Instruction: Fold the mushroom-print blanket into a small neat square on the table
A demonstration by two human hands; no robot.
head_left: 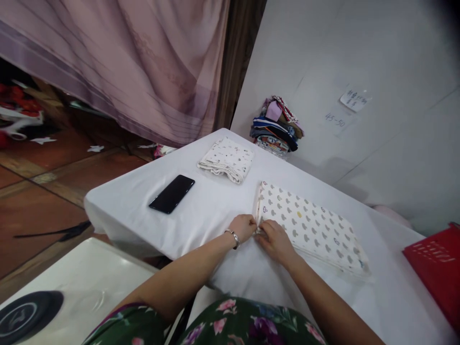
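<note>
A white cloth printed with grey shapes (316, 225) lies folded into a long flat rectangle on the white-covered table. My left hand (243, 227), with a metal bracelet at the wrist, pinches the near left corner of this cloth. Close beside it, my right hand (275, 239) grips the same corner, its fingers bent at the edge. The two hands almost meet, and the bit of cloth between the fingertips is mostly hidden. Farther back lies a second folded white cloth with small prints (227, 159).
A black phone (172, 193) lies on the table (136, 201) to the left. A stack of folded clothes (276, 125) stands by the wall behind. At the right edge is a red object (436, 268). A white surface (89, 273) with a dark round object (30, 316) is at lower left.
</note>
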